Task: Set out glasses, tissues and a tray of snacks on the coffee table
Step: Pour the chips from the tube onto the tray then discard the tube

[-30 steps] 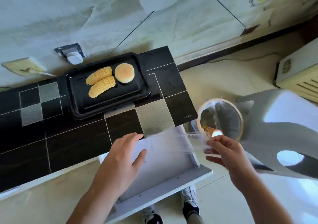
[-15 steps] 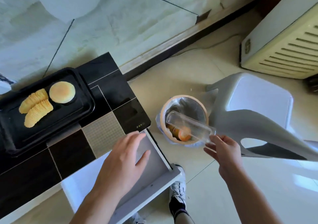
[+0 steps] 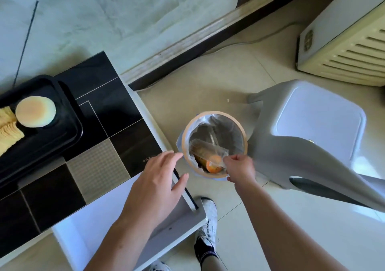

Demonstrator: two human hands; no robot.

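A black tray (image 3: pixel 68 137) sits on the black tiled coffee table (image 3: pixel 116 112) at the left, holding a round bun (image 3: pixel 35 114) and ridged yellow pastries (image 3: pixel 8 129). My right hand (image 3: pixel 239 168) pinches a clear plastic wrapper (image 3: pixel 206 150) over the lined waste bin (image 3: pixel 214 145) on the floor. My left hand (image 3: pixel 158 187) hovers with spread fingers over the open white drawer (image 3: pixel 91 227) at the table's corner, holding nothing.
A grey plastic stool (image 3: pixel 312 135) stands right of the bin, with a cream floor unit (image 3: pixel 343 48) behind it. My white shoe (image 3: pixel 208 225) is below the drawer front. Orange scraps lie inside the bin.
My view swung right and down. My right hand carried the clear wrapper from above the drawer to the bin and lowered it inside the rim. My left hand stayed over the drawer.
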